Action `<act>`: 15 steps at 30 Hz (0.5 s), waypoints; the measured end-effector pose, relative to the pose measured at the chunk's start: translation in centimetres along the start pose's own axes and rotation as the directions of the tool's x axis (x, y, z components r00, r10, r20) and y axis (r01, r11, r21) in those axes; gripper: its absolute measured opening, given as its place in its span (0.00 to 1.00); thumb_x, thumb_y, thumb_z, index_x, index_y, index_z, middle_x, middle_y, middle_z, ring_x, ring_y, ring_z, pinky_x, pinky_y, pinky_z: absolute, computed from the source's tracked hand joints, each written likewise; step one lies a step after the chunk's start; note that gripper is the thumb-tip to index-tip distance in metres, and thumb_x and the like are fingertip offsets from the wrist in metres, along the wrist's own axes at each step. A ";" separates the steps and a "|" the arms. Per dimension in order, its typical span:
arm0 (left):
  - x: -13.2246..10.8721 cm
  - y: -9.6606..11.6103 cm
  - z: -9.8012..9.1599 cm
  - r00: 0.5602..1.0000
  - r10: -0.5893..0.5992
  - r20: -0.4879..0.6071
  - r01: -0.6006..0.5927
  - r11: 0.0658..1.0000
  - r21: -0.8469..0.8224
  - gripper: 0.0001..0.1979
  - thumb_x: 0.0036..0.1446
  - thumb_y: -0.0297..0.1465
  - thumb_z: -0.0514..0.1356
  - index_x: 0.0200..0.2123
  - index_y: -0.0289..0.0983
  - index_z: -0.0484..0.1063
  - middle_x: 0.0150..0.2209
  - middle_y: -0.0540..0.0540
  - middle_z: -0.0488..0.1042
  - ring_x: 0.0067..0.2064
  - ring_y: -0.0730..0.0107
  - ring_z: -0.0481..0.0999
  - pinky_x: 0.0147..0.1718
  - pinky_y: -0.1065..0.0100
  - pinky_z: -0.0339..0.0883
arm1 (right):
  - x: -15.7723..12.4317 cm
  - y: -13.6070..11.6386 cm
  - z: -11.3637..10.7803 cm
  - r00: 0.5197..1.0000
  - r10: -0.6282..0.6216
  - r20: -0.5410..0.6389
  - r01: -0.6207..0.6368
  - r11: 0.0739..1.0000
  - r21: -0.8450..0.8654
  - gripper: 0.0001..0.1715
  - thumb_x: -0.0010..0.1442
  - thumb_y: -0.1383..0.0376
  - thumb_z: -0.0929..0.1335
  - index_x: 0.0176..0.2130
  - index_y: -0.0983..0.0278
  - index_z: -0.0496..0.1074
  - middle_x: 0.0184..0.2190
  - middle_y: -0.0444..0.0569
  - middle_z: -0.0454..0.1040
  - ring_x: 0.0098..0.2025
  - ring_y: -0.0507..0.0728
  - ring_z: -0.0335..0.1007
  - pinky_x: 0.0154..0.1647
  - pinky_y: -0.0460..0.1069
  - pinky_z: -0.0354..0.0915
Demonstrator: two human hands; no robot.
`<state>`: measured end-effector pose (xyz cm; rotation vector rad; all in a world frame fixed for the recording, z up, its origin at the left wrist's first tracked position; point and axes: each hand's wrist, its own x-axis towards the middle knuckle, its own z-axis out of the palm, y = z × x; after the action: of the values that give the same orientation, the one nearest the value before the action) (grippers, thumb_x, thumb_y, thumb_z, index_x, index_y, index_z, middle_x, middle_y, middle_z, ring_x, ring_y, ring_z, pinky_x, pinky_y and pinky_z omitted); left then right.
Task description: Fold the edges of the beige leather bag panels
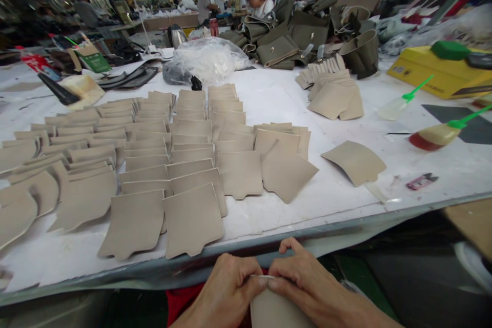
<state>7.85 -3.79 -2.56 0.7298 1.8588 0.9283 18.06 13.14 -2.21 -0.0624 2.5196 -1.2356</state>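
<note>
Just off the table's front edge, my left hand (234,287) and my right hand (298,279) pinch the upper edge of a beige leather piece (274,310) between thumbs and fingers. The thumb tips nearly meet on that edge, which shows a pale rim. The lower part of the piece runs out of view. On the table ahead lie rows of similar beige pieces (194,220), overlapping one another. One single beige piece (355,162) rests apart to the right, touching a small pale strip (376,192).
Glue bottles with green nozzles, one clear (394,107) and one amber (434,136), lie at right near a yellow box (438,69). A pink-handled small tool (422,181) lies closer. Behind are a plastic bag (209,59), dark leather pieces (284,36) and people working.
</note>
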 end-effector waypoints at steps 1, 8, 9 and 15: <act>0.1 0.0 0.0 1.000 0.003 -0.011 -0.003 1.000 -0.005 0.17 0.58 0.36 0.55 0.19 0.36 0.63 0.20 0.54 0.57 0.26 0.74 0.59 0.25 0.70 0.46 | 0.1 0.1 0.0 1.000 -0.014 -0.011 0.014 1.000 0.000 0.21 0.71 0.64 0.59 0.25 0.61 0.53 0.25 0.42 0.62 0.38 0.57 0.64 0.52 0.55 0.60; 0.3 0.2 -0.4 0.965 -0.178 0.191 0.236 0.907 -0.348 0.22 0.52 0.49 0.58 0.33 0.34 0.71 0.18 0.51 0.69 0.17 0.74 0.64 0.16 0.74 0.51 | 0.1 0.4 -1.0 1.000 -0.019 -0.022 0.018 0.999 -0.043 0.20 0.72 0.64 0.55 0.28 0.61 0.61 0.29 0.44 0.70 0.39 0.57 0.65 0.51 0.55 0.61; 0.4 0.1 -0.3 0.963 -0.186 0.193 0.246 0.900 -0.360 0.22 0.50 0.49 0.59 0.31 0.33 0.70 0.18 0.50 0.70 0.17 0.74 0.64 0.15 0.75 0.52 | 0.1 0.1 -1.2 1.000 -0.020 -0.015 0.019 0.998 -0.062 0.20 0.72 0.64 0.55 0.28 0.61 0.62 0.30 0.45 0.70 0.40 0.58 0.65 0.49 0.55 0.61; 1.4 -0.5 0.2 0.968 -0.131 0.214 0.197 0.926 -0.322 0.26 0.50 0.54 0.62 0.22 0.35 0.65 0.17 0.53 0.64 0.18 0.78 0.59 0.17 0.75 0.49 | 0.6 -1.8 -2.1 0.996 -0.074 0.047 0.080 0.986 -0.148 0.19 0.70 0.67 0.54 0.29 0.62 0.62 0.28 0.45 0.69 0.35 0.56 0.63 0.42 0.51 0.61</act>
<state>7.40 -2.92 -3.65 0.4241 1.5140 1.0018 16.67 13.55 0.23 -0.2212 2.5916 -1.0595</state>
